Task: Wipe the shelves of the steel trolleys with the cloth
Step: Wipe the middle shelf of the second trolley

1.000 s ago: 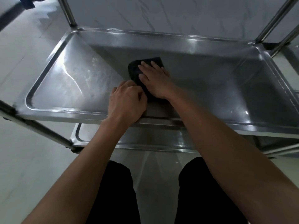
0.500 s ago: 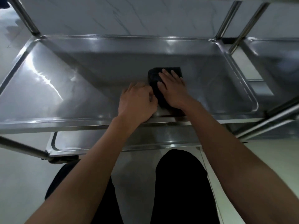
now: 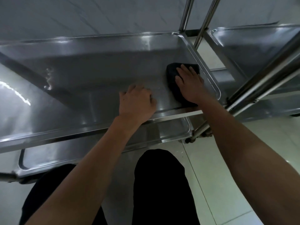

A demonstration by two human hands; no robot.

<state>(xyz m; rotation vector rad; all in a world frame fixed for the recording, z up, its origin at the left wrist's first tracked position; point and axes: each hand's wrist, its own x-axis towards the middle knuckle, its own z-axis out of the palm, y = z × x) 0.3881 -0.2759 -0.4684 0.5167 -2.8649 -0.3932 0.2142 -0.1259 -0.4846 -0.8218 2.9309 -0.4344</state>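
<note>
The cloth (image 3: 174, 82) at about two o'clock on the shelf (image 3: 97, 75) is plain black, with no pattern. The shelf is bare silver-grey steel, dull at its middle and streaked with bright white glare towards nine o'clock. The lower shelf (image 3: 90, 148) at six o'clock is the same silver-grey. The second trolley (image 3: 253, 44) at two o'clock is grey steel too. The wall (image 3: 97, 15) at twelve o'clock is pale grey with thin dark veins like marble. The floor tiles (image 3: 227, 172) at four o'clock are off-white with a greenish tint. The trousers (image 3: 160, 189) at six o'clock are black.
</note>
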